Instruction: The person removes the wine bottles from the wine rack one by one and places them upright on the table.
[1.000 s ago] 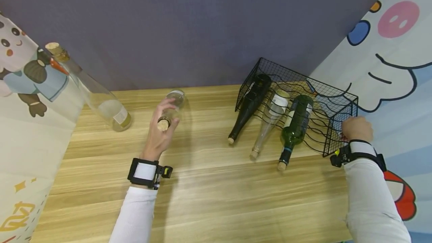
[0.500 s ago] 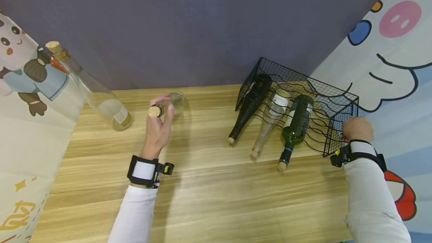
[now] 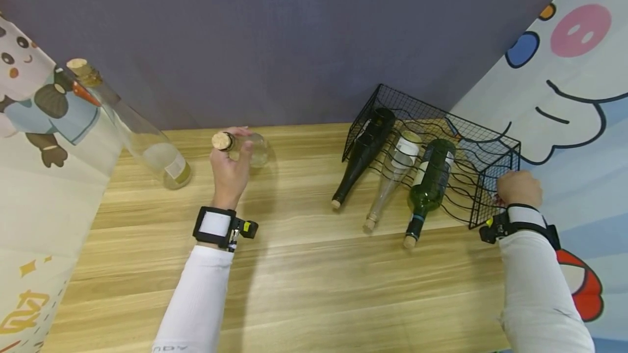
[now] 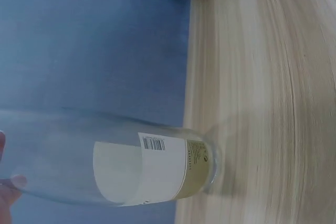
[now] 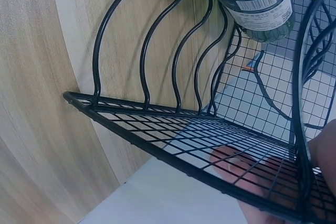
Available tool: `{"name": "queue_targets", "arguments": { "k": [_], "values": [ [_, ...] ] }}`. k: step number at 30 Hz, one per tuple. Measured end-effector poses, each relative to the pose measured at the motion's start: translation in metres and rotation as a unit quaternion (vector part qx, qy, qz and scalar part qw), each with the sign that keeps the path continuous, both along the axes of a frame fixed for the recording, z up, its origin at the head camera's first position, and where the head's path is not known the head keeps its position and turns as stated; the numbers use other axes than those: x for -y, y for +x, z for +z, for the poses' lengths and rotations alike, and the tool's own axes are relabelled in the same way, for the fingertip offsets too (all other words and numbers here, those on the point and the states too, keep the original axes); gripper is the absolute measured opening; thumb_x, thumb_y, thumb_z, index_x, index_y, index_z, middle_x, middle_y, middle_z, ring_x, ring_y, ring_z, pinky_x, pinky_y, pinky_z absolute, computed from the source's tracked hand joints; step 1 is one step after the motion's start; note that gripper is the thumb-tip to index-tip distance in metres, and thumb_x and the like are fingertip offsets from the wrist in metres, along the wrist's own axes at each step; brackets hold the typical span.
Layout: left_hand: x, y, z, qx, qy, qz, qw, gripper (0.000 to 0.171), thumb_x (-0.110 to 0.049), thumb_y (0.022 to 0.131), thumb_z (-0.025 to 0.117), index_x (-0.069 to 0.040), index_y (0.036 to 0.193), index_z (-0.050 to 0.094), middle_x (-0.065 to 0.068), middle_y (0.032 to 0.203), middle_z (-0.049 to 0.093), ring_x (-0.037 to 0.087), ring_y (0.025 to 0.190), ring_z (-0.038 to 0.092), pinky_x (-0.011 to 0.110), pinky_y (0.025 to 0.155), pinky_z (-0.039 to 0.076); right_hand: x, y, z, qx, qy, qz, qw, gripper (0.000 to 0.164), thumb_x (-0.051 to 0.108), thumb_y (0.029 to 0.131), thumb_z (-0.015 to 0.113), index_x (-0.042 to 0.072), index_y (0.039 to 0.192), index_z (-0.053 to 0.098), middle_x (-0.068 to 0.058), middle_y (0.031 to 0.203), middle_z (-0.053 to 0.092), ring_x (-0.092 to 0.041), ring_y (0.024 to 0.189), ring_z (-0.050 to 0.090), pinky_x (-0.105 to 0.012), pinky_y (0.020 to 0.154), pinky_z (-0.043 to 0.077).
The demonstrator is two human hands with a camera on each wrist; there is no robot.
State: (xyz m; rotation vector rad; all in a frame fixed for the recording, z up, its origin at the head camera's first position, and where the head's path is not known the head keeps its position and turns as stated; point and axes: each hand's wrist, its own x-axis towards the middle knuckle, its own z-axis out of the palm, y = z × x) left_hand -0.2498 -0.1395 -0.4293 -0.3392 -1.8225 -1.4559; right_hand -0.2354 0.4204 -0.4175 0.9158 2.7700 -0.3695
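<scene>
A clear glass bottle [image 3: 260,151] with a cork top stands at the back of the table, and my left hand [image 3: 230,176] grips it around its upper part. Its cork points up at the head camera. In the left wrist view the bottle [image 4: 157,166] shows a white label with a barcode, and its base meets the wood. My right hand [image 3: 520,187] holds the right end of a black wire rack [image 3: 496,176], fingers curled at the mesh. Lying in the rack are a dark bottle [image 3: 365,148], a clear bottle [image 3: 392,173] and a green bottle [image 3: 429,178], corks toward me.
Farther left, another tall corked clear bottle [image 3: 164,162] stands upright. A grey wall [image 3: 294,42] bounds the back of the wooden table [image 3: 319,287]. Printed cartoon panels [image 3: 584,119] flank both sides, the right one close behind my right hand.
My left hand has moved away from me and slightly left, carrying the bottle's neck toward the back wall. The right hand and the rack have stayed in place.
</scene>
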Motion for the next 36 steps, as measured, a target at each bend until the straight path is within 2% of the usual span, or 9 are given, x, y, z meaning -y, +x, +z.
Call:
{"name": "queue_targets", "arguments": {
  "k": [5, 8, 11, 16, 18, 21, 25, 28, 36],
  "values": [
    [-0.005, -0.003, -0.001, -0.028, 0.049, -0.002, 0.9984, 0.083, -0.069, 0.085, 0.055, 0.013, 0.095, 0.057, 0.027, 0.092, 0.065, 0.017, 0.094, 0.063, 0.023, 0.093, 0.046, 0.000, -0.001, 0.000, 0.002, -0.007, -0.003, 1.000, 0.057, 0.025, 0.104, 0.017, -0.019, 0.098, 0.053, -0.019, 0.063, 0.057, -0.041, 0.077, 0.062, -0.041, 0.058, 0.051],
    [-0.008, -0.003, 0.001, -0.055, 0.102, -0.023, 0.9930, 0.079, -0.062, 0.085, 0.062, 0.016, 0.091, 0.053, 0.020, 0.085, 0.064, 0.010, 0.086, 0.063, 0.022, 0.083, 0.049, -0.001, -0.002, -0.001, 0.002, -0.008, -0.004, 1.000, 0.056, 0.025, 0.104, 0.017, -0.018, 0.099, 0.053, -0.019, 0.063, 0.057, -0.040, 0.076, 0.061, -0.041, 0.057, 0.051],
    [-0.012, -0.002, 0.003, -0.087, 0.161, -0.048, 0.9820, 0.064, -0.053, 0.084, 0.070, 0.009, 0.085, 0.055, 0.007, 0.081, 0.063, 0.011, 0.077, 0.063, 0.023, 0.074, 0.051, -0.003, -0.003, -0.002, 0.003, -0.010, -0.007, 1.000, 0.055, 0.024, 0.103, 0.018, -0.018, 0.098, 0.053, -0.018, 0.062, 0.057, -0.037, 0.072, 0.061, -0.038, 0.053, 0.050],
    [-0.018, 0.000, 0.008, -0.124, 0.206, -0.030, 0.9702, 0.040, -0.046, 0.081, 0.077, -0.010, 0.081, 0.062, -0.007, 0.075, 0.064, 0.009, 0.064, 0.063, 0.022, 0.064, 0.054, -0.003, -0.004, -0.003, 0.005, -0.014, -0.014, 1.000, 0.055, 0.025, 0.103, 0.018, -0.016, 0.095, 0.054, -0.013, 0.056, 0.057, -0.032, 0.063, 0.061, -0.033, 0.048, 0.048],
    [-0.019, 0.001, 0.010, -0.130, 0.200, -0.019, 0.9710, 0.040, -0.045, 0.082, 0.078, -0.009, 0.078, 0.062, -0.009, 0.073, 0.065, 0.006, 0.062, 0.063, 0.021, 0.062, 0.054, -0.002, -0.004, -0.003, 0.003, -0.013, -0.016, 1.000, 0.055, 0.025, 0.104, 0.018, -0.016, 0.096, 0.054, -0.013, 0.056, 0.056, -0.031, 0.063, 0.060, -0.032, 0.046, 0.047],
    [-0.022, 0.003, 0.012, -0.130, 0.169, -0.002, 0.9769, 0.055, -0.045, 0.084, 0.076, 0.005, 0.070, 0.058, -0.013, 0.071, 0.066, 0.001, 0.062, 0.062, 0.019, 0.061, 0.053, -0.003, -0.004, -0.004, 0.000, -0.015, -0.018, 1.000, 0.055, 0.025, 0.104, 0.018, -0.016, 0.096, 0.054, -0.014, 0.057, 0.057, -0.032, 0.064, 0.060, -0.032, 0.046, 0.047],
    [-0.024, 0.008, 0.015, -0.118, 0.111, 0.033, 0.9862, 0.069, -0.048, 0.089, 0.070, 0.016, 0.069, 0.053, 0.005, 0.060, 0.065, -0.007, 0.062, 0.060, 0.016, 0.060, 0.051, -0.006, -0.004, -0.006, -0.001, -0.015, -0.018, 1.000, 0.054, 0.025, 0.103, 0.018, -0.017, 0.098, 0.053, -0.018, 0.062, 0.057, -0.036, 0.069, 0.061, -0.034, 0.048, 0.048],
    [-0.026, 0.012, 0.016, -0.108, 0.097, 0.030, 0.9889, 0.068, -0.048, 0.090, 0.068, 0.014, 0.068, 0.054, 0.023, 0.057, 0.059, -0.007, 0.060, 0.059, 0.015, 0.058, 0.050, -0.007, -0.005, -0.007, -0.001, -0.013, -0.014, 1.000, 0.056, 0.025, 0.103, 0.017, -0.019, 0.101, 0.052, -0.022, 0.067, 0.057, -0.040, 0.075, 0.061, -0.037, 0.052, 0.050],
    [-0.035, 0.022, 0.020, -0.094, 0.071, 0.001, 0.9931, 0.065, -0.048, 0.091, 0.066, 0.010, 0.067, 0.054, 0.023, 0.056, 0.059, -0.005, 0.057, 0.057, 0.014, 0.054, 0.047, -0.011, -0.005, -0.010, -0.008, -0.021, -0.008, 1.000, 0.056, 0.025, 0.103, 0.019, -0.013, 0.087, 0.057, -0.015, 0.057, 0.056, -0.031, 0.061, 0.059, -0.031, 0.044, 0.046]
  ]
}}
